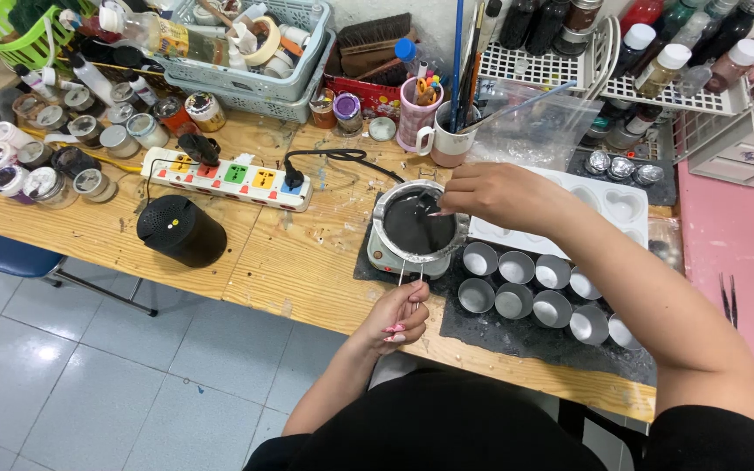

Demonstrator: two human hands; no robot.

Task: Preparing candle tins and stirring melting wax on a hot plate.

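Note:
A small metal pot [418, 225] full of dark grey liquid sits on a little white hot plate [383, 258] on the wooden table. My left hand [397, 316] grips the pot's thin wire handle at the near side. My right hand [492, 194] reaches over the pot's far right rim, fingers pinched on something thin that dips toward the liquid; what it is cannot be made out. Several small round metal tins [534, 292] stand in rows on a dark mat just right of the pot.
A white power strip [229, 177] and a black round speaker [181, 230] lie left of the pot. Small jars crowd the far left. A mug of brushes [449, 139], baskets and bottle racks line the back. A white heart mould [613, 206] lies behind the tins. Pink surface with tweezers [730, 299] at right.

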